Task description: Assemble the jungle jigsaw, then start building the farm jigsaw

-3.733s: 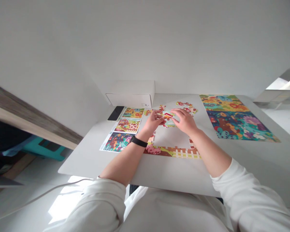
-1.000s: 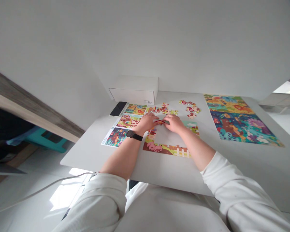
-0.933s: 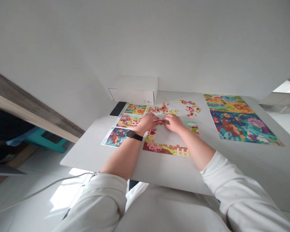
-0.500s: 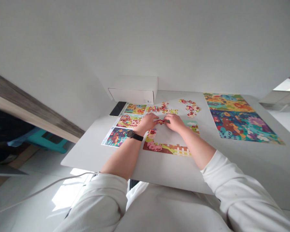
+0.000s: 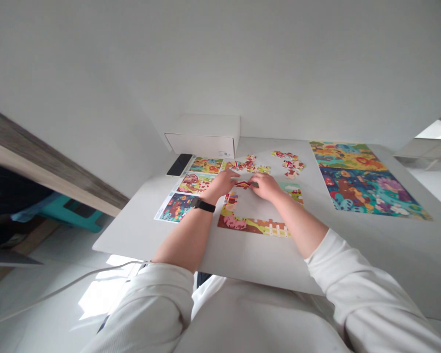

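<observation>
My left hand point(image 5: 222, 184) is over the upper left corner of the partly joined jigsaw puzzle point(image 5: 259, 226), fingers stretched out and just left of a red roof puzzle piece point(image 5: 242, 184). My right hand point(image 5: 263, 185) has its fingers closed at the right end of that top row, gripping a puzzle piece whose picture is mostly hidden. The puzzle's joined border shows a pink pig at the lower left and a white fence along the bottom. Its middle is bare tabletop. Part of the right side is covered by my right forearm.
Loose puzzle pieces point(image 5: 250, 162) lie behind my hands, with more loose pieces point(image 5: 292, 165) to the right. Picture cards point(image 5: 194, 184) and a phone point(image 5: 179, 165) are at left. A white box point(image 5: 202, 142) stands against the wall. A colourful poster point(image 5: 367, 181) lies at right.
My left hand has shifted slightly up and left, its fingers straightening away from the red roof piece, which shows more fully. My right hand has hardly moved.
</observation>
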